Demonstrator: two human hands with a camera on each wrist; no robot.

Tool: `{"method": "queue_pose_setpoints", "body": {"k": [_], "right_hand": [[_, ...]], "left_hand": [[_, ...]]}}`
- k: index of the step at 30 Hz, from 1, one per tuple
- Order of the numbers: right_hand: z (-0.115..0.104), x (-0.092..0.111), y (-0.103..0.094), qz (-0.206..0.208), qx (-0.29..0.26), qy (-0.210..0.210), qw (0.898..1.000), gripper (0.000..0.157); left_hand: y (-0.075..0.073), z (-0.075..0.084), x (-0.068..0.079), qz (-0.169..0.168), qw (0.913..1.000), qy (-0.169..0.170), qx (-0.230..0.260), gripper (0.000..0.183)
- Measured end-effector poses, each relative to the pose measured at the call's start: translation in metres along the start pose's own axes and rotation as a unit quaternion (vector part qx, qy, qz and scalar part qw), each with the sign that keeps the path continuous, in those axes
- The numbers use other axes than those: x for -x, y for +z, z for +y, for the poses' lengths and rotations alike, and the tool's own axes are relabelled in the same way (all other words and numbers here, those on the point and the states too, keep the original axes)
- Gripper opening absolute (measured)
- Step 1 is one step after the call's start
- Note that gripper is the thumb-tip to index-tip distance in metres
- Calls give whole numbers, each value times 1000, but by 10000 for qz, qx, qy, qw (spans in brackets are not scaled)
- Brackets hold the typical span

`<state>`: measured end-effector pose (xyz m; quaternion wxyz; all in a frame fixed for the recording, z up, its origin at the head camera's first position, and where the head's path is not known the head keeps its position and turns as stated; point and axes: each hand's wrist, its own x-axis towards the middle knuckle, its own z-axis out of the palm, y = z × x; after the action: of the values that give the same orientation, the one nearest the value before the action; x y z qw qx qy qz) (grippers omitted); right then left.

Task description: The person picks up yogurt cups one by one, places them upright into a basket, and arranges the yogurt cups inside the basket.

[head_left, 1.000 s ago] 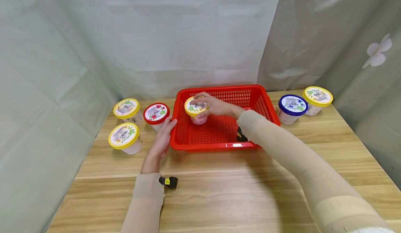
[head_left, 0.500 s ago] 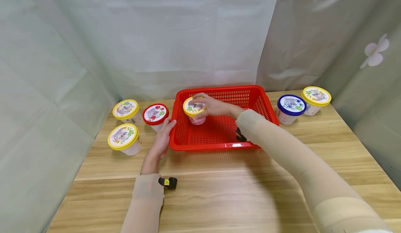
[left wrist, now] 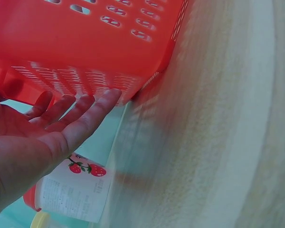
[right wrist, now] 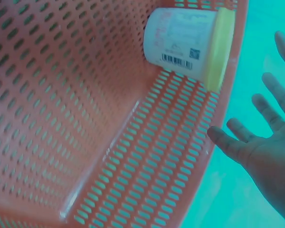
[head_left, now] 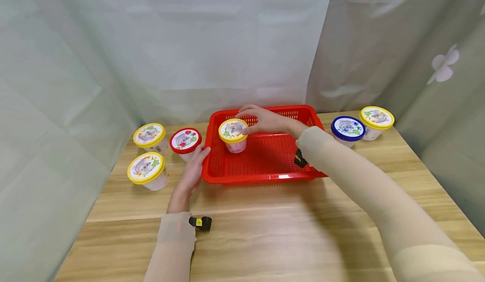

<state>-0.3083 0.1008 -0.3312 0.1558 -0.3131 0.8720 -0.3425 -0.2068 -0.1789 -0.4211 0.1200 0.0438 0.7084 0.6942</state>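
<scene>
A tub with a yellow lid (head_left: pixel 235 146) stands upright in the left part of a red plastic basket (head_left: pixel 261 176). Beside it, over the basket, is my right hand (head_left: pixel 265 120), its fingers spread and holding nothing. The right wrist view shows those fingers (right wrist: pixel 225 140) apart from the yellow-lidded tub (right wrist: pixel 180 42). My left hand (head_left: pixel 194 167) touches the basket's left side with fairly straight fingers; in the left wrist view they reach along the red wall (left wrist: pixel 85 38). Close behind that hand stands a red-lidded tub (head_left: pixel 185 141) with strawberries printed on it.
Two more yellow-lidded tubs, one behind (head_left: pixel 149 135) and one nearer (head_left: pixel 146 168), stand at the left. Right of the basket are a blue-lidded tub (head_left: pixel 347 128) and another yellow-lidded tub (head_left: pixel 376 118). Pale curtains (head_left: pixel 227 42) border the wooden table (head_left: pixel 265 235).
My right hand has let go of the yellow-lidded tub in the basket and moved up and to the right, fingers spreading. My left hand stays at the basket's side.
</scene>
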Motion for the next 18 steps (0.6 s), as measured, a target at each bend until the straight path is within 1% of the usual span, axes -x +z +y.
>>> {"method": "queue_pose_setpoints", "body": {"k": [4, 8, 15, 18], "right_hand": [[0, 9, -10, 3, -14, 51, 10000, 65], [0, 18, -21, 125, -81, 96, 9998, 63], [0, 30, -35, 176, -14, -117, 9998, 63], [1, 34, -41, 218, -31, -93, 9997, 63]], "left_hand": [[-1, -1, -1, -31, 10000, -21, -30, 55], [-1, 0, -3, -38, 10000, 21, -25, 57], [-4, -2, -2, 17, 10000, 12, -25, 56], [-5, -2, -2, 57, 10000, 12, -58, 56]]}}
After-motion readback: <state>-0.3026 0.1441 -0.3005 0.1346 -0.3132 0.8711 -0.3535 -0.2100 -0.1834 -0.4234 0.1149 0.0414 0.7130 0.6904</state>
